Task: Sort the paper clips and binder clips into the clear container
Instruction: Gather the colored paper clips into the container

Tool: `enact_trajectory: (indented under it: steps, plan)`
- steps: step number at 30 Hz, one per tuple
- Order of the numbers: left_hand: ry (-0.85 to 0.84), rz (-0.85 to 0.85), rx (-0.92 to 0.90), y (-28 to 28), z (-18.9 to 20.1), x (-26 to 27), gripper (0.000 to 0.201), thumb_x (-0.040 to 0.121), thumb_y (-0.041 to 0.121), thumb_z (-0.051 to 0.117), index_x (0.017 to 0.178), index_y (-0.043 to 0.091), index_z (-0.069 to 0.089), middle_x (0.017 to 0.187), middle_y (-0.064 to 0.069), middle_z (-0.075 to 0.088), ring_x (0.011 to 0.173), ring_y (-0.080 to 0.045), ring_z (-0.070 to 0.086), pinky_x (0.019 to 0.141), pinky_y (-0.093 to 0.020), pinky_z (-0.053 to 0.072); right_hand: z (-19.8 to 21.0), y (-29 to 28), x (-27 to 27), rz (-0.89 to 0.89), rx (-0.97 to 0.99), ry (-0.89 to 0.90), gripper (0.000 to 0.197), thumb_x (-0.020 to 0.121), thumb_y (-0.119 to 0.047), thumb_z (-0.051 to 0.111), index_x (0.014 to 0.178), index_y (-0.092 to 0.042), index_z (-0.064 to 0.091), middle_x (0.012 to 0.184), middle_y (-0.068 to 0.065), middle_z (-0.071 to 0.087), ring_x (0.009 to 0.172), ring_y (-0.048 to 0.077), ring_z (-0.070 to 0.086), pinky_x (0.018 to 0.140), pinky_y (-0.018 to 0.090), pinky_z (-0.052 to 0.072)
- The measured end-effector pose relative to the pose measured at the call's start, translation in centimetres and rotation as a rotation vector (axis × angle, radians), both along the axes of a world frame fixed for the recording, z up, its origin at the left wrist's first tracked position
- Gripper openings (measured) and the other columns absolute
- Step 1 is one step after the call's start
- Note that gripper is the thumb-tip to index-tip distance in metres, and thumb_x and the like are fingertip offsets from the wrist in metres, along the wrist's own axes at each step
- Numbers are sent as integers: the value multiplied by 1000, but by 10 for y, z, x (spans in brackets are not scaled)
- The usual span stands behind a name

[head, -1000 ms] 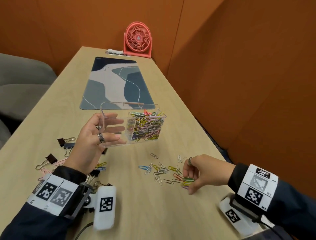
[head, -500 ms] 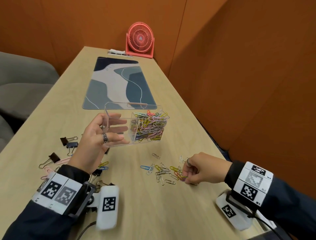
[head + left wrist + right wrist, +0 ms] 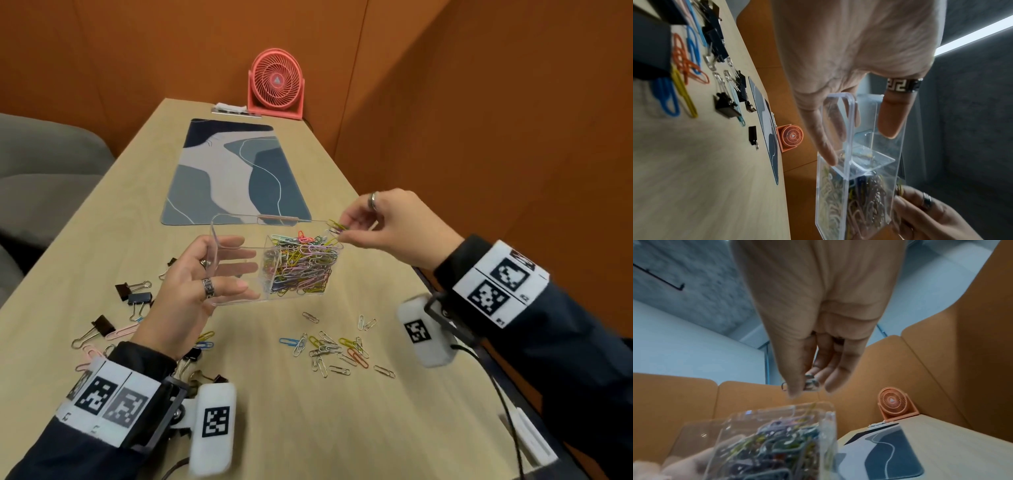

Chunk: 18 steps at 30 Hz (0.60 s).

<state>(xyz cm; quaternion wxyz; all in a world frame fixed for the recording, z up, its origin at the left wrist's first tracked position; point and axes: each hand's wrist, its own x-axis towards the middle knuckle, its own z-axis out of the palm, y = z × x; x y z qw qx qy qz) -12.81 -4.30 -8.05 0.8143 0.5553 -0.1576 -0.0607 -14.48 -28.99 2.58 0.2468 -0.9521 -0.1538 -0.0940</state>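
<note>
My left hand [image 3: 205, 277] holds the clear container [image 3: 239, 294] [image 3: 851, 162] above the table, thumb on the near wall and fingers behind the empty left compartment. Its right compartment is full of coloured paper clips [image 3: 301, 263] [image 3: 781, 449]. My right hand [image 3: 373, 222] [image 3: 809, 382] pinches a few paper clips [image 3: 337, 226] right over that compartment's far right corner. Loose paper clips [image 3: 329, 349] lie on the table below the container. Binder clips [image 3: 133, 294] [image 3: 725, 100] lie at the left, partly hidden by my left wrist.
A blue patterned mat [image 3: 236, 171] lies beyond the container, with a coral desk fan [image 3: 275, 84] at the table's far end. An orange partition wall runs along the right edge of the table [image 3: 342, 428]. Large coloured paper clips [image 3: 680, 68] lie among the binder clips.
My right hand left the loose pile on the table and rose up and away to the container's right compartment with a few paper clips. The left hand kept the container aloft.
</note>
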Motion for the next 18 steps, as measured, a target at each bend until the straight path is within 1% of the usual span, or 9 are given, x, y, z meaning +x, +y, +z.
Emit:
enact_trajectory:
  steps: [2, 4, 6, 9, 11, 13, 15, 16, 18]
  plan:
    - [1, -8, 1, 0, 0, 0, 50, 55, -3, 59, 102, 15, 60, 95, -3, 70, 95, -24, 66, 70, -41, 59, -1, 14, 6, 42, 32, -22, 13, 79, -19, 72, 89, -17, 64, 69, -13, 57, 61, -7, 54, 60, 3, 41]
    - [1, -9, 3, 0, 0, 0, 50, 55, -3, 59, 102, 15, 60, 96, -4, 70, 94, -24, 66, 71, -41, 59, -6, 24, 11, 60, 49, -24, 15, 79, -17, 72, 92, -16, 64, 74, -9, 61, 62, -1, 55, 61, 4, 42]
    - [-2, -3, 5, 0, 0, 0, 50, 56, -3, 59, 102, 15, 61, 96, -3, 70, 95, -24, 66, 71, -41, 59, -11, 27, 14, 53, 20, -31, 10, 80, -18, 71, 90, -16, 69, 76, -7, 63, 65, 0, 55, 61, 4, 42]
    - [2, 4, 6, 2, -1, 1, 51, 55, -3, 60, 103, 16, 60, 96, -3, 70, 96, -25, 66, 74, -44, 59, -16, 22, 14, 22, 64, -58, 11, 83, -24, 67, 90, -18, 74, 77, -15, 64, 70, -1, 57, 65, 7, 45]
    - [-1, 8, 14, 2, -1, 1, 55, 50, -2, 65, 103, 17, 60, 96, -2, 70, 97, -26, 66, 78, -46, 58, -20, 14, 13, -32, 160, -108, 17, 87, -30, 60, 90, -20, 73, 80, -16, 64, 73, 0, 59, 67, 13, 48]
    - [0, 21, 11, 2, -1, 2, 56, 50, -1, 65, 102, 17, 60, 95, -2, 71, 98, -27, 65, 80, -47, 57, -26, 3, 14, -95, 275, -90, 22, 92, -31, 53, 82, -20, 69, 80, -8, 65, 71, 8, 58, 67, 23, 51]
    - [1, 35, 0, 2, 0, 2, 52, 54, -2, 61, 102, 16, 60, 95, -1, 71, 99, -28, 65, 79, -46, 57, -35, -10, 14, -135, 246, 91, 23, 94, -29, 49, 78, -21, 63, 76, -6, 60, 68, 11, 54, 65, 28, 51]
    - [2, 38, -5, 2, 1, 2, 51, 54, -2, 60, 103, 15, 60, 95, -2, 71, 99, -28, 65, 78, -44, 58, -42, -16, 12, -139, 150, 226, 19, 94, -29, 49, 83, -21, 63, 78, -7, 59, 67, 10, 54, 64, 27, 52]
    - [1, 41, -12, 2, 1, 1, 51, 55, -3, 60, 103, 15, 60, 96, -3, 70, 99, -29, 64, 73, -41, 59, -59, -29, 9, -118, -91, 459, 19, 93, -31, 51, 100, -19, 63, 88, -10, 58, 70, 6, 53, 63, 18, 50]
